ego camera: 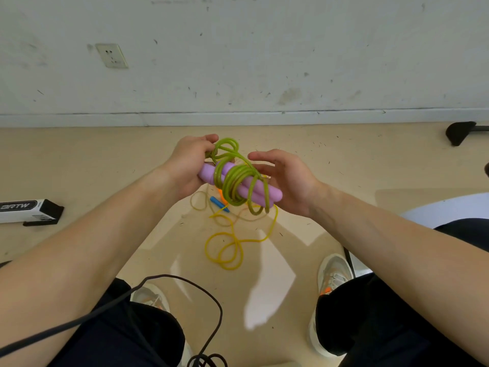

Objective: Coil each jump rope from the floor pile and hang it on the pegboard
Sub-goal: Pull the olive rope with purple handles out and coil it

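Item inspected: green jump rope [236, 184], held in the air at mid-frame above the floor [344, 165], between the two hands.

Orientation: its two purple handles [255, 191] lie side by side. Their long axis runs from upper left, near the left hand, down to lower right, where the rounded ends point toward the right palm. The green cord [229, 178] is wound crosswise round the middle of the handles in several turns. Loose loops stand above the bundle and one hangs below its right end.

Left hand [186, 165]: fingers [209, 139] curled round the upper-left end of the handles, also pinching the loose upper loops. Firm hold.

Right hand [288, 181]: fingers [260, 155] nearly straight and spread, not closed round anything. The palm sits against the lower-right handle ends. Whether the fingertips touch the cord cannot be told.

Below the bundle, on the floor: a yellow rope [227, 250] in loose tangled loops, with a blue handle [219, 203] beside an orange piece largely hidden by the held rope.

Surroundings: a black cable [211, 300] curves between two grey shoes [334, 274]. A black-and-white box [29, 210] lies on the floor at left. A wall socket [112, 55] is on the scuffed white wall [264, 62].
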Tool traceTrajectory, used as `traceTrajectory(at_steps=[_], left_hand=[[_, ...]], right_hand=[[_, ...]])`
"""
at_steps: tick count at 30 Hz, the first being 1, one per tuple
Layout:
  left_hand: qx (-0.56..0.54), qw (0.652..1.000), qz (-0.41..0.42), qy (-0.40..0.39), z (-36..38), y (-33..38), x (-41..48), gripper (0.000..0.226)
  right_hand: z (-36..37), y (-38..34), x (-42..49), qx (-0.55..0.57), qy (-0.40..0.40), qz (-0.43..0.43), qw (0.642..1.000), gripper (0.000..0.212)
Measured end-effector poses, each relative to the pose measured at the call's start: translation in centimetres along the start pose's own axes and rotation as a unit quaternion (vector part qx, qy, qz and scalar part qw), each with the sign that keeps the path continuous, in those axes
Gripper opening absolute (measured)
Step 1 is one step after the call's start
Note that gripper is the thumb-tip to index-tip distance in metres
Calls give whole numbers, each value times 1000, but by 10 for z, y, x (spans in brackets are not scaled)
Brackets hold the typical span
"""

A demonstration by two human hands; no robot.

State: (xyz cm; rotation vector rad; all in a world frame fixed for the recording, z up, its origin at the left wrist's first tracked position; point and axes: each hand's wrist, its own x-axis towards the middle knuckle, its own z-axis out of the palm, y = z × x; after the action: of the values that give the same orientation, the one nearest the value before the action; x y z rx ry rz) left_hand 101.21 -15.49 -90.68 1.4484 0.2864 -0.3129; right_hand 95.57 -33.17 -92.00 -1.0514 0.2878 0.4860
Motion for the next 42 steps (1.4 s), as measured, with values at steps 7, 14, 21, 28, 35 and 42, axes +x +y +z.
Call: traceTrajectory(at_steps=[7, 14, 21, 28, 35, 42], left_hand=[[-99, 993, -31, 56, -14, 8, 15, 23], [-104, 988, -32, 109, -21, 6, 22, 24], [-114, 983, -26, 141, -8, -4, 17, 31], [-63, 985, -11, 162, -4, -8, 14, 26], [25, 996, 13, 90, 12, -17, 5, 27], [61, 998, 22, 23, 15, -17, -2, 26]], right_hand=[[1, 2, -1, -68, 24, -68, 995, 23], [-7, 3, 2, -147, -8, -138, 979, 33], [-8, 12, 10, -303, 87, -188, 930, 55], [-4, 8, 12, -438, 94, -168, 878, 60], [-10, -5, 10, -618, -12, -68, 783, 99], [-19, -7, 9, -542, -99, -26, 834, 100]])
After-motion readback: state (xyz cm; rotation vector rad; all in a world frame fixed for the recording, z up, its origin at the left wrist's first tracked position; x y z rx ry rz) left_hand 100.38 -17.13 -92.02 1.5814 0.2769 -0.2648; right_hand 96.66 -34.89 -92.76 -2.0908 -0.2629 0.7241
